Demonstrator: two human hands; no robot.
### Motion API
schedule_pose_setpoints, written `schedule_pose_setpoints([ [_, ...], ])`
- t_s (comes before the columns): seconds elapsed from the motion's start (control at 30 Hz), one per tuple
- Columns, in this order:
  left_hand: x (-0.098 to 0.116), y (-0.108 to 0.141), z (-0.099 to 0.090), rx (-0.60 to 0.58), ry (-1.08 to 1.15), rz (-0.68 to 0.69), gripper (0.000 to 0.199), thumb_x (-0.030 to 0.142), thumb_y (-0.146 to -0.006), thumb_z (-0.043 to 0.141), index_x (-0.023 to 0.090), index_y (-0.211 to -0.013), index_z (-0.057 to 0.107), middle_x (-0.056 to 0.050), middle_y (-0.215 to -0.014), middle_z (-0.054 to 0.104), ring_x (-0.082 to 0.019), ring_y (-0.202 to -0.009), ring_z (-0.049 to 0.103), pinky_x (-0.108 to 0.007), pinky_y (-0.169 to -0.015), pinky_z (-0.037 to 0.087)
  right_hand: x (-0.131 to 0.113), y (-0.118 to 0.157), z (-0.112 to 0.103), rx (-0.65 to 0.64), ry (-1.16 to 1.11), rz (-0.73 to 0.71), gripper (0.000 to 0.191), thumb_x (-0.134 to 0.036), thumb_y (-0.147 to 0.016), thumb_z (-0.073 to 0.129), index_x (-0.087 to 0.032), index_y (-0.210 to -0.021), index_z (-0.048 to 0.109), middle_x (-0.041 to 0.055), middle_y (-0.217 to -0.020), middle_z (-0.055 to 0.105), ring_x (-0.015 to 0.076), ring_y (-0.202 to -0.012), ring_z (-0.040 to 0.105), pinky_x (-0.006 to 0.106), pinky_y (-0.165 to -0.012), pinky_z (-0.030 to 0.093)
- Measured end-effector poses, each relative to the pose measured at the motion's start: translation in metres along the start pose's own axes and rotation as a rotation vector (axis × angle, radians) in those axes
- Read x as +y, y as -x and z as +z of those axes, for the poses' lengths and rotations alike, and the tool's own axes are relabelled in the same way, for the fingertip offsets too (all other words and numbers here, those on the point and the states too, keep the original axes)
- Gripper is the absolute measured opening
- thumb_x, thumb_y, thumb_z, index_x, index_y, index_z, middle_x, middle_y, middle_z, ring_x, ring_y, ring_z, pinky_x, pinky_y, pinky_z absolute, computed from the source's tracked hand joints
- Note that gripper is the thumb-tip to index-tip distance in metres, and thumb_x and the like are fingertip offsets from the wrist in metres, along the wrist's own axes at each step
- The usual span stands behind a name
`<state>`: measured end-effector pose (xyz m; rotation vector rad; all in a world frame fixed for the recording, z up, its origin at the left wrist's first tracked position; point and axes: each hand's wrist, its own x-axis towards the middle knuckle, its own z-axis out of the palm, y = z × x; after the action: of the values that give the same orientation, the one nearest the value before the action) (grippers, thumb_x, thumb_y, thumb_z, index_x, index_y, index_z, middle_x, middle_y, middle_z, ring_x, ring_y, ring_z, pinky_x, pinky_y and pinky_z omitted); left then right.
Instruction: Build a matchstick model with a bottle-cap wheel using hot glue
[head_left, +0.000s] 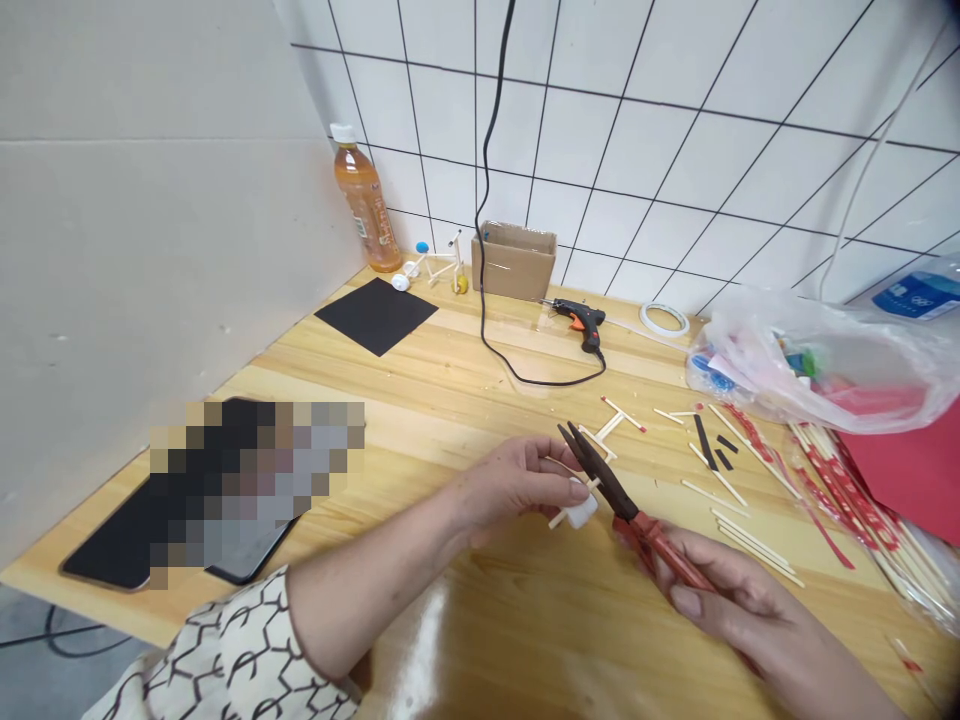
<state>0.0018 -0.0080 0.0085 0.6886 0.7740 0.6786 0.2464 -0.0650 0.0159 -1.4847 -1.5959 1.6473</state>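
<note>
Pinched in my left hand (517, 480) is a small white bottle cap (583, 510), with a thin wooden stick (556, 521) poking out on both sides of it. My right hand (739, 595) grips the red handles of long-nose pliers (651, 540). Their dark jaws point up and left, slightly parted at the tips, and lie close by the stick's upper end; whether they touch it I cannot tell. Just beyond the jaws, a small frame of joined matchsticks (619, 425) lies on the wooden table (420, 400).
A hot glue gun (581, 320) with its black cord (486, 180) lies behind. Around it are a cardboard box (517, 265), tape roll (664, 319), drink bottle (365, 205), stick model (442, 265) and black sheet (377, 316). Loose sticks (757, 547) and a plastic bag (862, 360) are rightward; phones (112, 540) leftward.
</note>
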Motion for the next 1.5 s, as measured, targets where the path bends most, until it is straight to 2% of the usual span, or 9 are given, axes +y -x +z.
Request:
schedule_pose_setpoints([
  [0.17,-0.001,-0.001,-0.001,-0.001,0.007,0.005,0.040,0.025,-0.053,0.079,0.011,-0.086,0.059,-0.006,-0.071,0.065,-0.013,-0.061,0.058,-0.024,-0.056,0.037,-0.004,-0.001,0.002,0.009,-0.007,-0.007,0.035,-0.037,-0.078,0.060,-0.028,-0.112,0.063,0.0074,-0.116,0.064,0.0298,-0.114,0.053,0.042,-0.093,0.044],
  [0.6,-0.001,-0.001,0.001,-0.027,-0.008,0.002,0.039,0.026,-0.053,0.078,0.011,-0.084,0.059,-0.006,-0.071,0.064,-0.013,-0.062,0.057,-0.023,-0.055,0.037,-0.002,-0.001,0.002,-0.030,0.029,-0.041,0.034,-0.033,-0.080,0.059,-0.030,-0.114,0.061,0.0057,-0.127,0.057,0.0256,-0.119,0.049,0.038,-0.099,0.039],
  [0.7,-0.001,0.000,0.001,-0.027,-0.010,0.005,0.039,0.026,-0.052,0.078,0.011,-0.083,0.059,-0.007,-0.072,0.064,-0.014,-0.063,0.057,-0.024,-0.056,0.037,-0.002,0.000,0.004,-0.032,0.073,-0.039,0.037,-0.033,-0.080,0.059,-0.030,-0.117,0.058,0.0050,-0.133,0.052,0.0250,-0.121,0.047,0.036,-0.097,0.041],
  [0.83,-0.002,-0.001,-0.001,-0.045,-0.008,0.017,0.038,0.025,-0.054,0.078,0.011,-0.085,0.061,-0.006,-0.072,0.064,-0.013,-0.062,0.057,-0.023,-0.055,0.036,-0.006,0.005,0.014,0.069,0.087,-0.052,0.038,-0.037,-0.078,0.060,-0.028,-0.115,0.060,0.0050,-0.134,0.051,0.0255,-0.122,0.045,0.034,-0.096,0.043],
  [0.9,-0.002,-0.001,-0.001,-0.063,0.004,0.029,0.037,0.023,-0.055,0.077,0.011,-0.086,0.061,-0.005,-0.072,0.064,-0.012,-0.061,0.056,-0.022,-0.054,0.036,-0.009,0.006,0.020,0.126,0.116,-0.078,0.033,-0.038,-0.078,0.060,-0.026,-0.109,0.063,0.0051,-0.132,0.052,0.0260,-0.122,0.045,0.036,-0.097,0.041],
  [1.0,-0.001,0.000,-0.001,-0.093,0.015,0.051,0.036,0.021,-0.055,0.077,0.011,-0.086,0.061,-0.005,-0.074,0.065,-0.013,-0.063,0.057,-0.022,-0.055,0.036,-0.014,0.007,0.024,0.119,0.229,-0.155,0.024,-0.034,-0.078,0.059,-0.025,-0.099,0.067,0.0054,-0.135,0.049,0.0277,-0.125,0.042,0.037,-0.099,0.039],
  [1.1,0.001,0.001,0.000,-0.127,0.020,0.075,0.035,0.019,-0.055,0.077,0.011,-0.086,0.063,-0.005,-0.074,0.065,-0.013,-0.065,0.058,-0.022,-0.058,0.037,-0.015,0.007,0.023,0.128,0.280,-0.233,0.024,-0.030,-0.077,0.059,-0.026,-0.099,0.067,0.0052,-0.137,0.047,0.0290,-0.126,0.040,0.037,-0.098,0.041],
  [1.23,0.002,0.003,0.002,-0.164,0.015,0.079,0.034,0.019,-0.057,0.076,0.011,-0.088,0.063,-0.005,-0.076,0.065,-0.012,-0.065,0.057,-0.022,-0.059,0.039,-0.013,0.009,0.022,0.168,0.264,-0.293,0.026,-0.027,-0.077,0.058,-0.027,-0.101,0.067,0.0061,-0.133,0.050,0.0287,-0.123,0.045,0.038,-0.097,0.042],
  [1.5,0.001,0.002,0.002,-0.142,0.014,0.074,0.034,0.019,-0.058,0.075,0.012,-0.089,0.062,-0.006,-0.077,0.066,-0.013,-0.064,0.057,-0.023,-0.059,0.039,-0.006,0.009,0.018,0.087,0.213,-0.195,0.026,-0.029,-0.081,0.055,-0.026,-0.105,0.064,0.0077,-0.137,0.046,0.0266,-0.126,0.041,0.039,-0.099,0.038],
])
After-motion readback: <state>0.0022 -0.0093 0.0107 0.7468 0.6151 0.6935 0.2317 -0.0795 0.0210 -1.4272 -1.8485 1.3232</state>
